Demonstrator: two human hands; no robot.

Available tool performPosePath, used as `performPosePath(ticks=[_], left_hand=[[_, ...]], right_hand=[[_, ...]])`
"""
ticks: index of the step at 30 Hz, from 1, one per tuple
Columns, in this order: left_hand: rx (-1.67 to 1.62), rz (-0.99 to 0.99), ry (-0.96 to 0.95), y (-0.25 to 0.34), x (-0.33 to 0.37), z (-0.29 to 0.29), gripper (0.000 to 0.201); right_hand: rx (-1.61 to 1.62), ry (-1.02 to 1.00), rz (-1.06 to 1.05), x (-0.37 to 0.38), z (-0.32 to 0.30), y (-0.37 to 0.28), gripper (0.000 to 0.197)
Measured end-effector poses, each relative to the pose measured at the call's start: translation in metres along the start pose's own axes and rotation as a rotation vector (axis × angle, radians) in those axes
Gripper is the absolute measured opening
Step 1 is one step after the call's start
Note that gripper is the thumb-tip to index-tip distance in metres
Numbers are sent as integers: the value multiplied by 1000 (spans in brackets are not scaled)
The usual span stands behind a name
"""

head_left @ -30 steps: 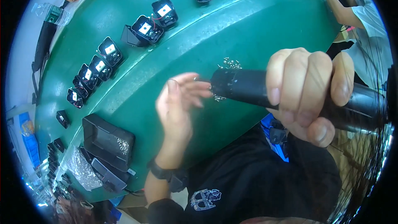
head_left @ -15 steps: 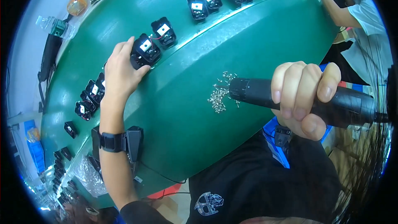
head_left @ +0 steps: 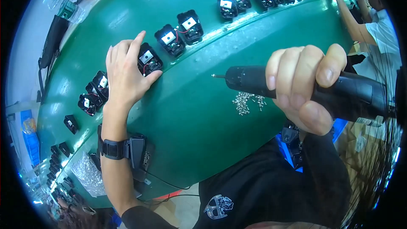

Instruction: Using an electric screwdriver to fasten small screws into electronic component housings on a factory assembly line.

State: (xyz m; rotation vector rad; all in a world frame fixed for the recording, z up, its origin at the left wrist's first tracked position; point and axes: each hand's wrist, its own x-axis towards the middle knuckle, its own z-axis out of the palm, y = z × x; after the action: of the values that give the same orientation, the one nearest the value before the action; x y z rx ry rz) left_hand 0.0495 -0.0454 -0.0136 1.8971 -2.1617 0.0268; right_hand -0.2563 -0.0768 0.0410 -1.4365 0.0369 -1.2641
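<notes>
My left hand [head_left: 127, 70] is at a black plastic housing [head_left: 150, 60], index finger along its far side and thumb at its near corner. This open-topped housing holds a white plate and a red wire. A black electric screwdriver [head_left: 250, 79] lies level in my right hand [head_left: 307, 82], fingers wrapped round its body. Its bit points left above the table; whether a screw sits on the tip is too small to tell. Below the screwdriver's front end is a pile of small silver screws [head_left: 243, 104]. Two similar housings [head_left: 170, 41] stand just right of the held one.
More housings [head_left: 227, 6] line the green table [head_left: 190, 131] toward the far right, where another person [head_left: 373, 29] works. Several stand at the left [head_left: 87, 104]. A clear plastic bag [head_left: 89, 176] lies near my left forearm, and a plastic bottle [head_left: 63, 8] is beyond the table's far-left edge.
The screwdriver's bit has lifted away from the screw pile, toward the left housings. The housing at my left hand, mostly hidden before, now shows apart from its neighbours. The whole view has shifted.
</notes>
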Motion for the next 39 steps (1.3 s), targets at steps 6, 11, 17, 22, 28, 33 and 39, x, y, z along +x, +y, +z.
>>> performPosePath(ticks=[6,11,17,22,28,33,39], left_hand=[[-54,61,78,-12,2,9,90],[-106,-25,141,-12,2,10,90],[-93,13,117,-26,-1,16,73],[-172,-17,103,-22,4,12,68],[-203,4,117,-26,5,14,64],[-224,37,123,-28,9,17,61],[-199,56,139,-25,10,18,55]], right_hand=[[14,-77,19,30,11,28,35],[-15,-132,80,54,22,57,39],[-46,75,-160,76,55,128,27],[-31,111,-78,77,57,157,25],[-66,114,-139,82,56,170,25],[-91,60,-190,91,49,179,23],[-105,-31,-241,97,50,188,20]])
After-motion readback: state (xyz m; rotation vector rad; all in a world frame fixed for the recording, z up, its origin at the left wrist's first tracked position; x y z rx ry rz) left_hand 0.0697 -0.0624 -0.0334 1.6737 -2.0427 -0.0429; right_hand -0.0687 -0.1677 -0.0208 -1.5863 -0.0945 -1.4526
